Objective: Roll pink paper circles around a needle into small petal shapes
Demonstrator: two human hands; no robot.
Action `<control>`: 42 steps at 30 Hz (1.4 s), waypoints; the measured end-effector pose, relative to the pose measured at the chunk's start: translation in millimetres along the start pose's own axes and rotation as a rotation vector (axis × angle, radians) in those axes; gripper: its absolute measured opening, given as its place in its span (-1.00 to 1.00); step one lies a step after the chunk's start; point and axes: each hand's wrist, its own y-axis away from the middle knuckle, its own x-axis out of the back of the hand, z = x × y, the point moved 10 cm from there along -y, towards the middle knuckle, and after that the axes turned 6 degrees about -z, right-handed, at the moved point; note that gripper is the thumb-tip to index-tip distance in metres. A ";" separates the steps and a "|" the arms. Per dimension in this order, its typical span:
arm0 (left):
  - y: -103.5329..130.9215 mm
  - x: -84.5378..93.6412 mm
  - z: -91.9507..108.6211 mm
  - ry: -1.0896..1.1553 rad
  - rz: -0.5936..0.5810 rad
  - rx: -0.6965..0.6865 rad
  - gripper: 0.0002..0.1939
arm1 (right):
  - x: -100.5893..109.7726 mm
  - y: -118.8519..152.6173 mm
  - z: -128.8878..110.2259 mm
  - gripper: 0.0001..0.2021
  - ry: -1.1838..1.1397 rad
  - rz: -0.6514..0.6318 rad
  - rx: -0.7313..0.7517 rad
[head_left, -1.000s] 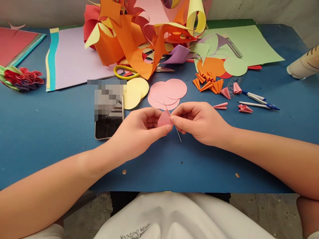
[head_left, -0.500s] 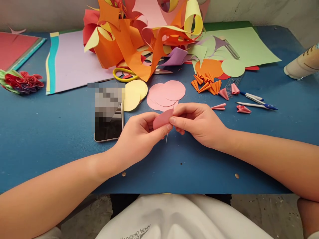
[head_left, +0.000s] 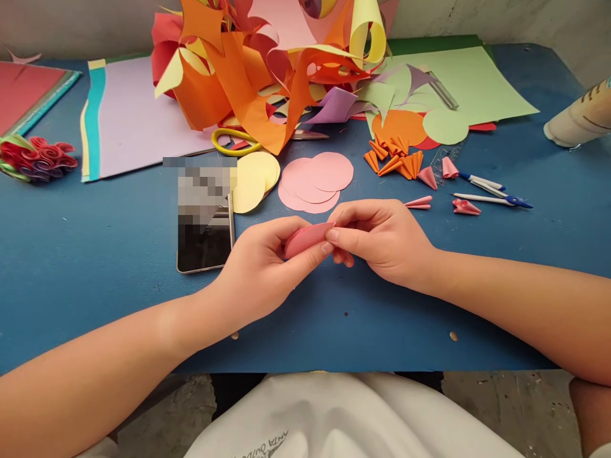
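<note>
My left hand (head_left: 274, 254) pinches a piece of pink paper (head_left: 308, 239) between thumb and fingers, its edge curved over. At the paper's right end, the thumb and fingertips of my right hand (head_left: 382, 238) close on it too, the thumbs nearly touching. Fingers hide part of the paper. Just beyond my hands lie overlapping pink paper circles (head_left: 317, 181). Yellow paper circles (head_left: 252, 181) sit to their left, beside a phone (head_left: 205, 248). Rolled pink paper strips (head_left: 419, 203) lie right behind my right hand.
Orange paper cones (head_left: 394, 156), pink folded pieces (head_left: 465, 207) and a blue-and-white compass (head_left: 496, 198) lie at right. Behind are curled paper scraps (head_left: 248, 83), yellow-handled scissors (head_left: 233, 143) and green sheets (head_left: 491, 83). A bottle (head_left: 580, 117) stands far right, a quilled paper bunch (head_left: 41, 159) far left.
The pink paper has tipped lower and flatter between my hands. A thin needle-like rod that stuck out above and below the fingers no longer shows. The view has shifted slightly.
</note>
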 end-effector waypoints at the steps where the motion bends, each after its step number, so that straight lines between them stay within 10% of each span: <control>1: 0.3 0.5 0.9 -0.002 0.010 -0.008 -0.85 | -1.0 0.5 -0.4 -0.72 0.003 -0.005 0.003; 42: 7.9 2.2 27.6 -0.183 0.116 -0.290 -0.56 | -8.1 5.9 -20.8 -0.94 0.129 -0.069 0.294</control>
